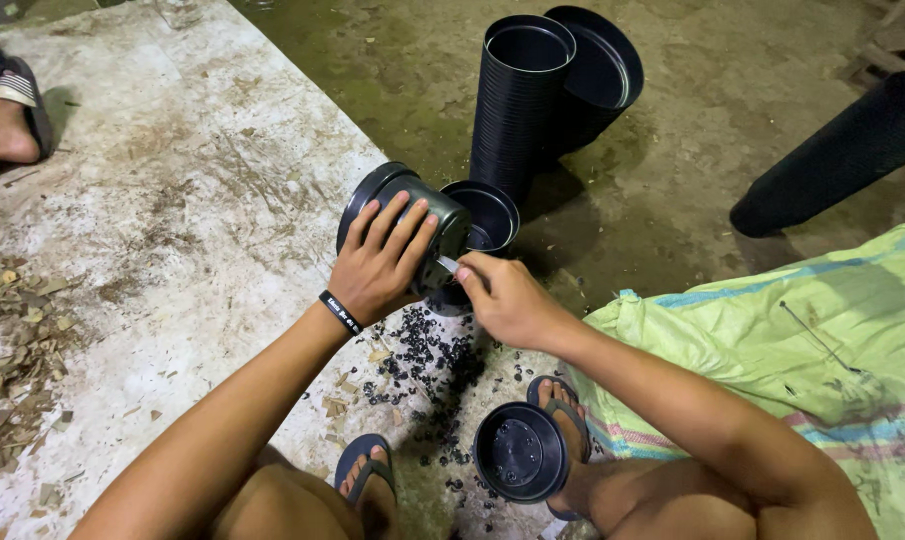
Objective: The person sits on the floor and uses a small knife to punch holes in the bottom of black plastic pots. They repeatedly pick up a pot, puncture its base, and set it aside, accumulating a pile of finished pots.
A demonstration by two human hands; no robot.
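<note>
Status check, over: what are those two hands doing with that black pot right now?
Left hand grips black pot on its side. Right hand presses small metal tool to pot's base. Black chips litter the ground below; nothing blocking.

A rough concrete floor [202,190] is carrying everything here, pale and scuffed on one side, darker and greenish on the other. A heap of small black plastic bits [427,365] is lying on it, serving as the landmark. Just below that heap a single black pot [520,452] is resting on the floor. Above the heap an open pot [487,222] is sitting, and beyond that a tall stack of black pots [517,100] is standing upright. To the right of the heap a green woven sack [802,330] is spreading over the floor. Far left of the heap, dry leaf scraps [17,340] are littering the concrete.
</note>
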